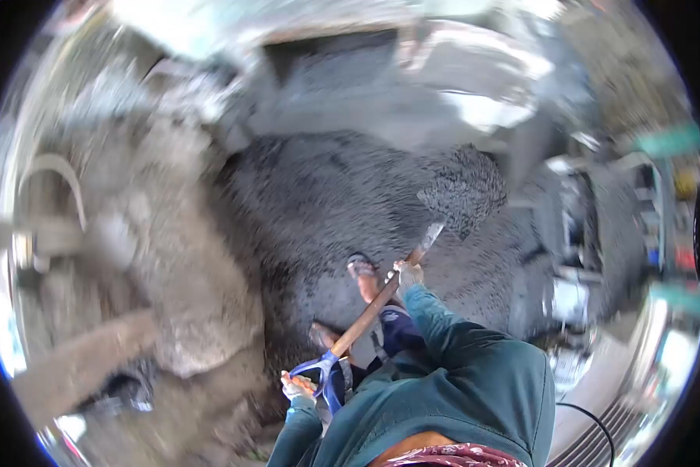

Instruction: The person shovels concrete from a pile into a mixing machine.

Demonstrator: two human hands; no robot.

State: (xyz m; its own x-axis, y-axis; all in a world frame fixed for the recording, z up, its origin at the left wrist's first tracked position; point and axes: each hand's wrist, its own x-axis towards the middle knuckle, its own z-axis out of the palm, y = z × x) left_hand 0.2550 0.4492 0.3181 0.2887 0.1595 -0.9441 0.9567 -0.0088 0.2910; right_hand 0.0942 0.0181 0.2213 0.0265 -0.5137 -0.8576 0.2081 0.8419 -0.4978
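Observation:
A shovel (365, 317) with a wooden shaft and a blue D-shaped handle slants across the view in front of my body. My left hand (299, 387) is closed around the handle's grip at the lower end. Farther up, near the metal socket, my right hand (409, 275) wraps round the shaft. The blade carries a heap of dark grey, pebbly mix (465, 191), which hides most of the metal. Beneath it spreads a grey, gritty ground (319, 179), smeared by motion.
My feet (361, 272) stand on the grey ground close to the shaft. On the left lies a large pale brown mound (186, 272) with a wooden plank (85, 366) near it. Blurred equipment (575, 226) stands at the right. A black cable (599, 424) curves at the lower right.

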